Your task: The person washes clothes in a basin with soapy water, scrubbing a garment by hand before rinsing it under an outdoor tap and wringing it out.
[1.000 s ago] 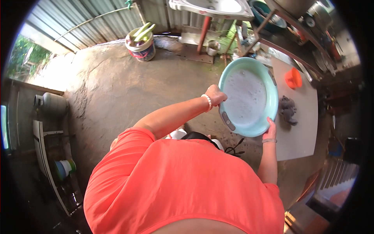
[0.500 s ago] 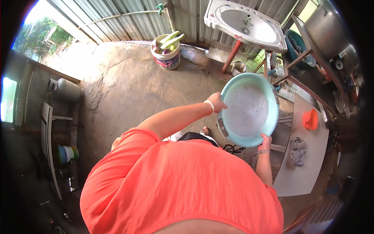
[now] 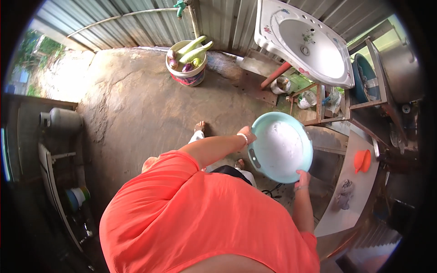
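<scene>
One basin [image 3: 280,148]: round, shallow, pale turquoise plastic, with a slot handle cut into the rim on the near-left side. Its inside looks whitish and wet, with a few beads or bubbles of water on the bottom; no contents can be made out beyond that. It is tilted, its open face turned up toward the camera.

Both hands hold it by the rim, above the concrete floor [image 3: 136,113] and just left of the desk [image 3: 346,214]. The left hand [image 3: 248,135] is closed over the upper-left rim, a pale bracelet at the wrist. The right hand [image 3: 302,178] grips the lower rim from beneath, fingers curled over the edge.

Counts nearby:
- One white ceramic washbasin [image 3: 309,43] with small flower prints, on a reddish pipe leg, beyond the basin.
- One bucket [image 3: 186,68] against the corrugated wall, holding long pale green vegetables (at least three) and one or two purple ones.
- One orange item [image 3: 363,160] on the grey desk; its kind is unclear.
- One crumpled grey cloth [image 3: 344,193] on the same desk, nearer the camera.
- One tap [image 3: 181,6] on the wall pipe above the bucket.
- Two bare feet on the floor below the basin.
</scene>
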Available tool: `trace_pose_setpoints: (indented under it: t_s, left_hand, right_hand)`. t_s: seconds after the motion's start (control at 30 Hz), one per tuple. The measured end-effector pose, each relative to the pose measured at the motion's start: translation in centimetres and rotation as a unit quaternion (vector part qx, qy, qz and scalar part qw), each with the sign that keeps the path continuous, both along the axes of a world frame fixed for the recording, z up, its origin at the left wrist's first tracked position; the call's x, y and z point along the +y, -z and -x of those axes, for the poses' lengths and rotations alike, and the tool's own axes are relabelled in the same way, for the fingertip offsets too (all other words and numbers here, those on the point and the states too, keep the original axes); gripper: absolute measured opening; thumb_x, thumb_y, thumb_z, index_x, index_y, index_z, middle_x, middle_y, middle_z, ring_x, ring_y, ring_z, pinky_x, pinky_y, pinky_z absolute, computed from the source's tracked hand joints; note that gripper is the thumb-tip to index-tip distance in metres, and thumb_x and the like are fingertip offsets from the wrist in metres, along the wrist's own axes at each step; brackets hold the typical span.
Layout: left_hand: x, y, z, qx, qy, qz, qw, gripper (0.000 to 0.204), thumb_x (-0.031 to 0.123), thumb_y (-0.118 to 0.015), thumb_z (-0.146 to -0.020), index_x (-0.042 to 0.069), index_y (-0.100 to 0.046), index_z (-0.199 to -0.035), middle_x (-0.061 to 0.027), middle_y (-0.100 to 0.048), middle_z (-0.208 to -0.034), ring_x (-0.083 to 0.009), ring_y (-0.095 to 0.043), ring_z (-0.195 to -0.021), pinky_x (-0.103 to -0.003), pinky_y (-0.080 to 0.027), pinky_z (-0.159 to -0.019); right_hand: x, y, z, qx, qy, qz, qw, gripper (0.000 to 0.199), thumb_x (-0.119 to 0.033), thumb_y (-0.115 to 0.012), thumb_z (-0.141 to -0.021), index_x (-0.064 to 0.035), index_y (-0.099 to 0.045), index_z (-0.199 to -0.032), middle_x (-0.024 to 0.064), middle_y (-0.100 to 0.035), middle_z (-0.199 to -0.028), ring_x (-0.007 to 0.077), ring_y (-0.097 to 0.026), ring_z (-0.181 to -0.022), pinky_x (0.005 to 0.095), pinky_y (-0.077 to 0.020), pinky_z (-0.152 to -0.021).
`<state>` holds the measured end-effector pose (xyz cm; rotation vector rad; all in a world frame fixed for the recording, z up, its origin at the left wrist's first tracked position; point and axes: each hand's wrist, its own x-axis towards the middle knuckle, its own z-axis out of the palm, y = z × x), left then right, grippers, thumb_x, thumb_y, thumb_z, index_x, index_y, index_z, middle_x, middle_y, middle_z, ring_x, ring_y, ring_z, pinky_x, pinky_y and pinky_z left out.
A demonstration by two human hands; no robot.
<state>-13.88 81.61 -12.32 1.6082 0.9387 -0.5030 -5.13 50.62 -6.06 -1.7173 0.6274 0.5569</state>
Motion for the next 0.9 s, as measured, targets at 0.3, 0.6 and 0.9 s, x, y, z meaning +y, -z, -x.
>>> trace_pose_setpoints:
  t_s: [0.3, 0.6, 0.9]
  left_hand:
    - [26.9, 1.5, 5.0, -0.112, -0.236, 0.112, 0.959, 0.041, 0.009, -0.056, -0.069, 0.007, -0.049, -0.109, -0.0037, -0.057, -0.093, -0.0130, -0.055, -0.072, -0.027, -0.045, -0.052]
    - [30.1, 7.0, 47.4, 0.359, 0.271, -0.192, 0.873, 0.012, 0.023, -0.057, -0.062, 0.020, -0.062, -0.052, 0.0013, -0.059, -0.059, -0.0143, -0.059, -0.059, -0.030, -0.046, -0.051]
    - [10.0, 0.3, 46.6, 0.233, -0.489, 0.055, 0.839, 0.029, 0.005, -0.054, -0.065, 0.002, -0.055, -0.093, -0.0076, -0.057, -0.069, -0.0178, -0.057, -0.055, -0.030, -0.043, -0.040]
  right_hand:
    - [28.1, 1.4, -11.8, 0.092, -0.096, 0.219, 0.967, 0.021, -0.003, -0.051, -0.057, 0.0007, -0.048, -0.078, 0.0108, -0.051, -0.075, 0.0224, -0.051, -0.066, 0.0343, -0.0390, -0.044]
    - [15.1, 6.1, -13.2, 0.126, 0.105, 0.029, 0.986, 0.024, -0.001, -0.046, -0.067, -0.0008, -0.043, -0.091, 0.0123, -0.048, -0.089, 0.0244, -0.051, -0.073, 0.0325, -0.0447, -0.050]
    - [11.3, 5.5, -4.7, 0.098, 0.193, -0.155, 0.964, 0.020, -0.006, -0.049, -0.072, 0.0030, -0.047, -0.090, 0.0104, -0.054, -0.083, 0.0253, -0.055, -0.069, 0.0299, -0.0466, -0.046]
